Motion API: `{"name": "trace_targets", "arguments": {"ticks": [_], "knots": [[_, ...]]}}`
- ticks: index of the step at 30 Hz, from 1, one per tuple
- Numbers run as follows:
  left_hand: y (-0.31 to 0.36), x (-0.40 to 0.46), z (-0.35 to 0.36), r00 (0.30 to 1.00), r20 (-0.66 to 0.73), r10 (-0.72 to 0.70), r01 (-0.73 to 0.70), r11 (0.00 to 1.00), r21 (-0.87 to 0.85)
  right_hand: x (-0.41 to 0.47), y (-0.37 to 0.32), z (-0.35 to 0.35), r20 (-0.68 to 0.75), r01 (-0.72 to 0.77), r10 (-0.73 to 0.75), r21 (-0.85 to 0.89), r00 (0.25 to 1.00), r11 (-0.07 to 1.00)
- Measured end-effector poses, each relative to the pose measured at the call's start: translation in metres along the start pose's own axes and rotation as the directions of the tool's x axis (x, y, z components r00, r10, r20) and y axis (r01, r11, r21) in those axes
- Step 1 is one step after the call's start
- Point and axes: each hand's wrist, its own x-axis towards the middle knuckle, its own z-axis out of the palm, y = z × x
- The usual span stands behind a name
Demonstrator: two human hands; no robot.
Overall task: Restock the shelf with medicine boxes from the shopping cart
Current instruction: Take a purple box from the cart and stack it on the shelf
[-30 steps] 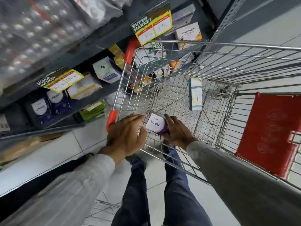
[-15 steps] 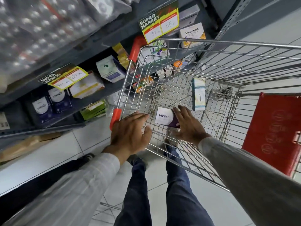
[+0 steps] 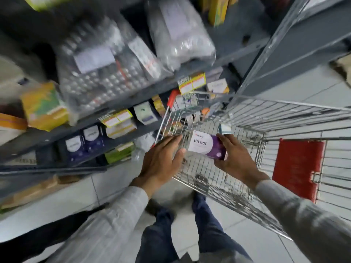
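Purple-and-white packaging marked "Virest" identified the medicine box [image 3: 206,147] that the right hand [image 3: 236,161] held above the near end of the shopping cart [image 3: 218,175], its fingers curled over the box's right end and the thumb underneath, so that the box was pinched and lifted clear of the wire floor. Left of it, the left hand [image 3: 161,160] was spread flat with the fingers extended toward the box's left edge, the fingertips just beside it; whether they actually touched could not be told because of blur. That hand hovered over the cart's near-left corner by the red corner guard. Both wrists came out of pale striped sleeves, and dark blue trousers showed below, on a light tiled floor. Further inside the cart a small teal-and-white box [image 3: 226,129] stood partly hidden behind the held one, and the red child-seat flap [image 3: 298,168] hung at the right. To the left rose the grey shelf [image 3: 121,141], stocked on its lower tier with two dark blue boxes [image 3: 83,143], a white-and-yellow carton, and a green pack beneath. Yellow price tags [image 3: 115,117] were clipped to the shelf edge. Higher up sat clear plastic bags of blister packs [image 3: 106,78], heavily smeared by motion.
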Motion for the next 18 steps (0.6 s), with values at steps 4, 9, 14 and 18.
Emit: {"name": "trace_targets", "arguments": {"ticks": [4,9,14,18], "knots": [[0.033,-0.020,-0.088,0.909,-0.397,0.130,-0.147,0.989,-0.012,-0.031,-0.047,-0.104,-0.150,0.135,-0.128,0.043,0.980,0.990],[0.045,-0.033,-0.228,0.559,-0.763,0.324,-0.238,0.945,0.226,-0.039,-0.133,-0.229,-0.353,0.392,-0.361,0.019,0.863,0.920],[0.028,-0.029,-0.321,0.476,-0.844,0.246,-0.017,0.962,0.271,-0.010,-0.219,-0.317,-0.448,0.560,-0.506,-0.015,0.737,0.828],[0.029,-0.013,-0.347,0.691,-0.720,0.070,0.164,0.954,0.250,0.042,-0.285,-0.363,-0.427,0.640,-0.572,0.022,0.701,0.768]]}}
